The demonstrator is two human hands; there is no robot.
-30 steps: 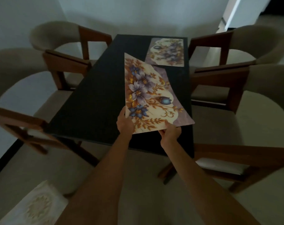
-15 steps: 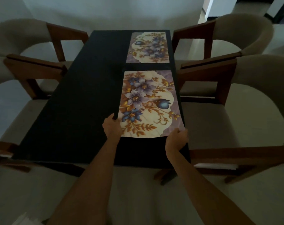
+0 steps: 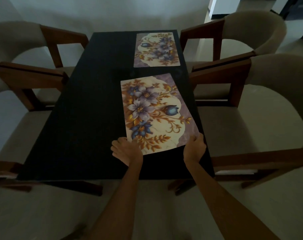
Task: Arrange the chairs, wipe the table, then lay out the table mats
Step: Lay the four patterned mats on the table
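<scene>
- Change: half a second back the near mat (image 3: 156, 113) lay square to the table edge; now it's skewed, far end swung toward 11 o'clock, near edge lifted a bit at 5 o'clock. A second ago it was held up off the surface, so it has come down and is being nudged into line.
- Left hand (image 3: 125, 150): at the mat's 7 o'clock corner, fingers curled on the edge, pinching it by the look of it; dim light, so thumb placement is not certain.
- Right hand (image 3: 194, 148): grasping the 5 o'clock corner, fingers wrapped over the edge.
- Task read: chairs look set around the table, wiping likely done, now in mat laying. Second mat of the right-hand column not yet settled; left half of the table (image 3: 81, 110) has no mats.
- Far mat (image 3: 156, 49): flat at 12 o'clock on the table's right side, square to the edge, apart from the near one.
- Materials: mats thin, flexible, rectangular, smooth printed floral in purple, blue and gold on cream. Table dark, matte, rectangular.
- Chairs (image 3: 268, 80): brown wood frames, curved beige upholstered backs, padded seats; two at 3 o'clock, two at 9 o'clock.
</scene>
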